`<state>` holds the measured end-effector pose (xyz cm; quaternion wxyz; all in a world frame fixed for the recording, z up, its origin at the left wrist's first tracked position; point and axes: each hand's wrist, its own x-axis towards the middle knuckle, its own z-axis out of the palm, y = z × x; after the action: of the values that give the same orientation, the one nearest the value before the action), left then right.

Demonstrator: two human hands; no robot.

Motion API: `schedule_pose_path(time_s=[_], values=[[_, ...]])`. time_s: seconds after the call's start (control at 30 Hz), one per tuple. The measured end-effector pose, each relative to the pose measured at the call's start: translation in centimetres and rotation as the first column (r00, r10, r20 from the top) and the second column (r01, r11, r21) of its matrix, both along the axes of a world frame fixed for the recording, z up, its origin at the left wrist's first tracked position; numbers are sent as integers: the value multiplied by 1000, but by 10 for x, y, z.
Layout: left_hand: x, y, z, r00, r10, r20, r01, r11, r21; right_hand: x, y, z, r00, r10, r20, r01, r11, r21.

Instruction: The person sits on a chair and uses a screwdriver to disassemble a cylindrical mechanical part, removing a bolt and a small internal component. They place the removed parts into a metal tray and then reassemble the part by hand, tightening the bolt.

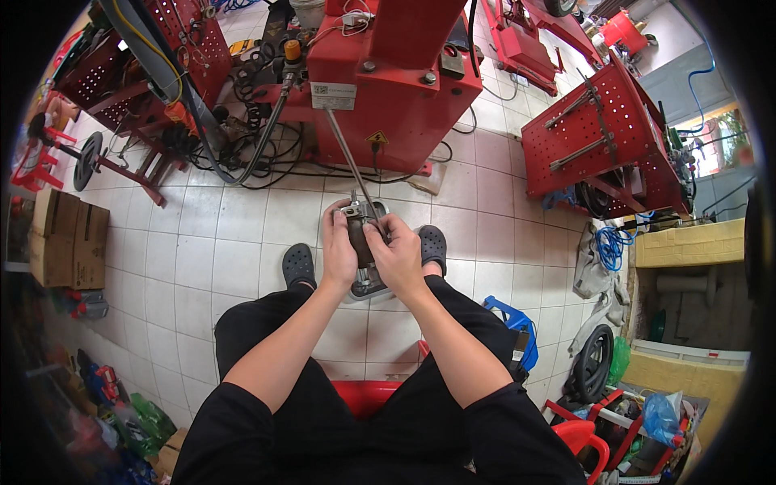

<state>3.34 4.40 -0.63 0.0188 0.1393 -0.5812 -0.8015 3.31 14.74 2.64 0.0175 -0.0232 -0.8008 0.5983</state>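
Note:
Between my feet, my left hand (338, 257) is closed around the left side of a dark cylindrical metal part (359, 244) with a bright metal clamp-like fitting (353, 211) at its top. My right hand (398, 257) grips the part's right side, thumb laid toward the middle. A long thin metal rod (349, 155) slants from the fitting's right side up in front of the red machine; its lower end goes behind my right fingers, so its joint is hidden. Below the hands lies a grey metal tray (356, 296) with small metal pieces (368, 280) in it.
Ahead stands a large red machine (388, 105) with hoses and cables at its left. A red perforated cart (586, 133) is at the right, cardboard boxes (69, 238) at the left. A blue plastic item (517, 327) sits by my right leg; a red stool (364, 396) is under me.

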Motion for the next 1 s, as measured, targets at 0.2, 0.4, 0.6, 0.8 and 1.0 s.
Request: schedule_pose_path(time_s=[0.2, 0.4, 0.6, 0.8, 1.0], values=[[0, 0, -9, 999, -23, 37, 21, 999, 47, 2, -7, 3, 999, -25, 34, 28, 997, -71], [-7, -10, -5, 973, -102, 206, 5, 904, 427, 3, -3, 16, 998, 19, 57, -1, 955, -297], [-22, -32, 2, 961, -5, 275, -135, 862, 488, 12, 20, 32, 939, 259, 224, -186, 935, -301], [-44, -67, 1, 932, 343, 114, -355, 808, 469, 26, 6, 51, 911, 257, 322, -343, 906, 247], [-43, -74, 1, 920, 351, 174, -390, 778, 493, 27, 1, 58, 898, 273, 344, -387, 863, 324]])
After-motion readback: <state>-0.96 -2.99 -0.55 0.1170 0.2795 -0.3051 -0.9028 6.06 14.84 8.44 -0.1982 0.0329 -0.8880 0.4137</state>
